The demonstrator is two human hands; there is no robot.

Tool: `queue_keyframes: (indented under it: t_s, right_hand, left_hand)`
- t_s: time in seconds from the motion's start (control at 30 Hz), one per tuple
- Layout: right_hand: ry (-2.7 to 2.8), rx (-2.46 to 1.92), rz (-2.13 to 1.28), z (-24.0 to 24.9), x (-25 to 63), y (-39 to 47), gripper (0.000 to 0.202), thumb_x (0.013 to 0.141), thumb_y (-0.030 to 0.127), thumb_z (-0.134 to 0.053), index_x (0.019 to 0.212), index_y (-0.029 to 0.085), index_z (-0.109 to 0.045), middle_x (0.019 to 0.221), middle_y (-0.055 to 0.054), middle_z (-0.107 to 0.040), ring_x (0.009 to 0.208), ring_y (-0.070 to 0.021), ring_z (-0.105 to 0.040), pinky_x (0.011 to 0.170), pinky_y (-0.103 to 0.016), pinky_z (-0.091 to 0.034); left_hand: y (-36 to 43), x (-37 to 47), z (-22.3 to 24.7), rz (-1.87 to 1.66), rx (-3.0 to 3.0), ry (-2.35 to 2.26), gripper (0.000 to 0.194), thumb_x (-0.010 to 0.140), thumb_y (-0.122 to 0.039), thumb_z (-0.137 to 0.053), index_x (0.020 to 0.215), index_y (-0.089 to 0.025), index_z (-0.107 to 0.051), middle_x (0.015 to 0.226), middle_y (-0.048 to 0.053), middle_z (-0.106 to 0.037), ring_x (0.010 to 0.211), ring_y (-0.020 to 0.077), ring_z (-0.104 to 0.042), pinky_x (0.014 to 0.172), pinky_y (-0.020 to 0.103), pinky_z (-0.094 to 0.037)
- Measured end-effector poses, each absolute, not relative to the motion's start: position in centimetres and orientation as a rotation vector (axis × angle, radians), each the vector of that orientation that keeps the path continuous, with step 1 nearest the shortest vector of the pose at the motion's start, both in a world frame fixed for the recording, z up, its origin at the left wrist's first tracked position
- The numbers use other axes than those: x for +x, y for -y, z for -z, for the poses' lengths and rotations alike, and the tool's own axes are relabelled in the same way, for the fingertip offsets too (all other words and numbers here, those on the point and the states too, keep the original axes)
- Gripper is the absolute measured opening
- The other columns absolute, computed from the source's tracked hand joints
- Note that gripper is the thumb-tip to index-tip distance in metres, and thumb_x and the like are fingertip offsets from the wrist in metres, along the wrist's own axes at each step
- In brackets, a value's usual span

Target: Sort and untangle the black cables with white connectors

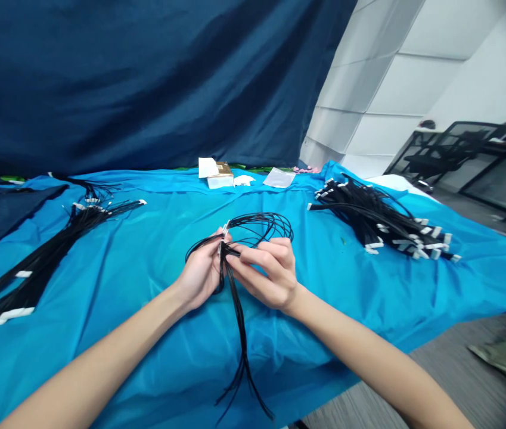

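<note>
The left hand (202, 268) pinches a looped bundle of thin black cables (240, 316) near white connectors (224, 227), its grip closed on them. The right hand (269, 271) has its fingertips against the same bundle just beside the left grip; whether they are pressed together cannot be told. The bundle is above the middle of the blue-covered tabletop (145, 333), one loop curving out beyond the right hand's fingers and loose ends hanging down between the forearms. A pile of black cables (382, 217) lies to the right, more cables (51, 253) to the left, and a small open box (220, 176) at the back.
</note>
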State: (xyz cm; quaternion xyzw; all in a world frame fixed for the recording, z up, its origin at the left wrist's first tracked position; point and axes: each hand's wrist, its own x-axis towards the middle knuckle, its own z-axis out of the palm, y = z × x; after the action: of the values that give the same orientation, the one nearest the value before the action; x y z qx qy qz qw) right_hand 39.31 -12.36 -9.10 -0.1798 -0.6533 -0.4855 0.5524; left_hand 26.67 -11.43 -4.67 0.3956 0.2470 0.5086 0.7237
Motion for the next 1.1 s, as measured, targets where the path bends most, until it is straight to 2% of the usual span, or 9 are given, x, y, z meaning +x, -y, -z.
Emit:
queue_keyframes:
  t_s: [0.47, 0.83, 0.97, 1.1]
  right_hand:
    - [1.583, -0.424, 1.146, 8.95, 39.58, 12.20, 0.011, 0.074, 0.016, -0.065, 0.083, 0.021, -0.063, 0.082, 0.003, -0.066, 0.078, -0.0110, -0.050, 0.059, -0.027, -0.037]
    - [1.514, -0.463, 1.110, 9.07, 39.18, 12.49, 0.006, 0.077, 0.021, -0.061, 0.083, 0.022, -0.063, 0.079, 0.001, -0.063, 0.074, -0.0116, -0.047, 0.061, -0.027, -0.038]
    - [1.488, -0.476, 1.039, 9.12, 38.93, 12.66, 0.011, 0.073, 0.021, -0.065, 0.084, 0.021, -0.063, 0.071, 0.000, -0.060, 0.073, -0.0127, -0.047, 0.063, -0.028, -0.040]
    - [1.461, -0.511, 0.986, 9.11, 38.74, 12.68, 0.015, 0.070, 0.019, -0.067, 0.085, 0.021, -0.064, 0.070, 0.000, -0.059, 0.071, -0.0125, -0.049, 0.065, -0.028, -0.042]
  left_hand:
    - [11.62, 26.80, 4.83, -1.127, 0.868, -0.546, 0.029, 0.087, -0.009, -0.033, 0.066, -0.013, -0.053, 0.056, -0.002, -0.053, 0.043, 0.0038, -0.045, 0.051, 0.014, -0.042]
    - [11.97, 26.92, 4.75, -1.136, 0.851, -0.543, 0.027, 0.087, -0.010, -0.034, 0.067, -0.013, -0.053, 0.055, -0.002, -0.052, 0.043, 0.0039, -0.045, 0.049, 0.014, -0.041]
    - [12.24, 26.94, 4.65, -1.119, 0.860, -0.545, 0.028, 0.087, -0.011, -0.034, 0.066, -0.013, -0.053, 0.055, -0.001, -0.053, 0.046, 0.0058, -0.050, 0.048, 0.015, -0.041]
    - [12.09, 26.75, 4.87, -1.073, 0.873, -0.493, 0.029, 0.088, -0.011, -0.033, 0.066, -0.012, -0.053, 0.052, -0.001, -0.054, 0.041, 0.0051, -0.049, 0.043, 0.014, -0.040]
